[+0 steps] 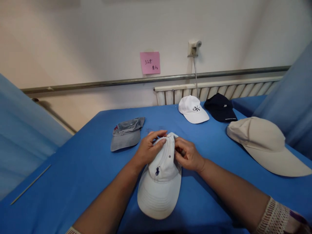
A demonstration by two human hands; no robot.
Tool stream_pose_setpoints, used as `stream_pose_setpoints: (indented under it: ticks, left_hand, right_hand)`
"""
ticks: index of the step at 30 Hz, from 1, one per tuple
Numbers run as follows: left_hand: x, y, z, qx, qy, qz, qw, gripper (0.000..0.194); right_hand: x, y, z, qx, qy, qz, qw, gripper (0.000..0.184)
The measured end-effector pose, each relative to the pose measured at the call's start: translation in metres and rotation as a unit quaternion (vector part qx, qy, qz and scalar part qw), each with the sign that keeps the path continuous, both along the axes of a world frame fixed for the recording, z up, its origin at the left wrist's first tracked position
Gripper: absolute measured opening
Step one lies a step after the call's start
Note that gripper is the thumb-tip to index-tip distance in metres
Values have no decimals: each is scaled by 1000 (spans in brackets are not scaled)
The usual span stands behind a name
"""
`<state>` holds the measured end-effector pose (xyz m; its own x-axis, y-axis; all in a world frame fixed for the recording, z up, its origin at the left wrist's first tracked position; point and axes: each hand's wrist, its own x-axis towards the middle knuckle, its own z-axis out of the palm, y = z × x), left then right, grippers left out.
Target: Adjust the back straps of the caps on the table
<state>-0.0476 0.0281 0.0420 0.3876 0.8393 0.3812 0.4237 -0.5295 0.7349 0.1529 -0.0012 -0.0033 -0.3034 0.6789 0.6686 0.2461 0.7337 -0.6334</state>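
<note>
A white baseball cap (159, 191) with a small dark blue emblem on its front is in the middle of the view, its brim toward me. My left hand (151, 146) is closed on the left side of the crown, thumb on the fabric and fingers over the top. On the other side, my right hand (187, 153) pinches the crown's edge with bent fingers. Between the hands the crown fabric is gathered into folds. The back of the cap is hidden.
Blue cloth (97, 182) covers the table. A grey cap (126, 133) lies left; a white lettered cap (193, 110), a black cap (220, 108) and a beige long-brimmed cap (264, 143) lie right. A thin stick (30, 184) lies far left. Behind is a radiator (219, 88).
</note>
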Motion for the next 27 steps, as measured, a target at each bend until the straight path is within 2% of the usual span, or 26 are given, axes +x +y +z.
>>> stream_pose_setpoints:
  ticks: [4, 8, 10, 12, 15, 18, 20, 23, 27]
  left_hand:
    - [1, 1, 0, 45, 28, 39, 998, 25]
    - [-3, 0, 0, 99, -15, 137, 986, 20]
    - [-3, -1, -1, 98, -44, 175, 979, 21]
    - [-3, -1, -4, 84, -72, 193, 975, 22]
    - [-1, -1, -10, 65, -106, 200, 972, 23]
    - [1, -2, -16, 62, -115, 194, 972, 23]
    - [2, -3, -19, 65, -109, 190, 974, 23]
    - [4, -5, -21, 72, -92, 175, 978, 21]
    - [7, -6, -21, 103, -64, 152, 981, 18]
  right_hand:
    - [4, 1, 1, 3, 22, -8, 1000, 14]
    - [11, 3, 3, 3, 65, -64, 996, 7]
    - [13, 4, 3, -23, 67, -82, 994, 5]
    - [12, 9, -1, -55, 61, -101, 991, 11]
    - [8, 19, -11, -126, 61, -133, 981, 15]
    - [4, 28, -21, -206, 49, -119, 970, 19]
    - [4, 30, -23, -223, 7, -86, 971, 23]
    - [5, 30, -22, -198, -114, -59, 972, 28]
    - [4, 27, -19, -145, -282, -79, 945, 13]
